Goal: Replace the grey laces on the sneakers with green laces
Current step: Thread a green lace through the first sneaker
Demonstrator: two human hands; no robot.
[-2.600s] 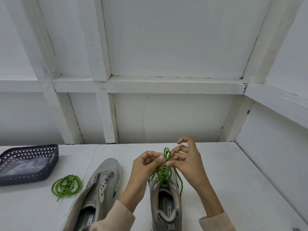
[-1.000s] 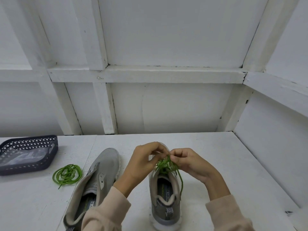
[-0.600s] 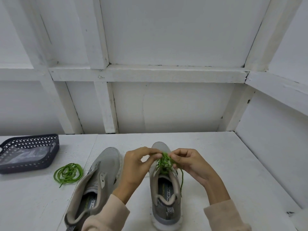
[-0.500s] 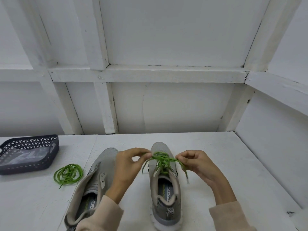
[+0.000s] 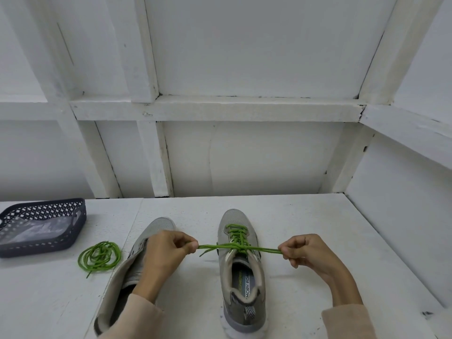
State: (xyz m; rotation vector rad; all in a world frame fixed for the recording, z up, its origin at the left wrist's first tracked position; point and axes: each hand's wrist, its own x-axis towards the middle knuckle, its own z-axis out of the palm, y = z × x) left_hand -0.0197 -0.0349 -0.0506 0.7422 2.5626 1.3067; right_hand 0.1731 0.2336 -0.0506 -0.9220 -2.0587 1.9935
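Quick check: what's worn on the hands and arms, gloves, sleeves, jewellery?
No gloves: the left hand and right hand are bare, with no rings or watch showing. Plain pale peach long sleeves, the left sleeve and right sleeve, cover the arms short of the wrists.

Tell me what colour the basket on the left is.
The basket is dark navy-grey with small diamond-shaped holes; seen in the head view.

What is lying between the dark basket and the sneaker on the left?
In the head view, a loose coil of green lace lies on the white table between the basket and the left sneaker.
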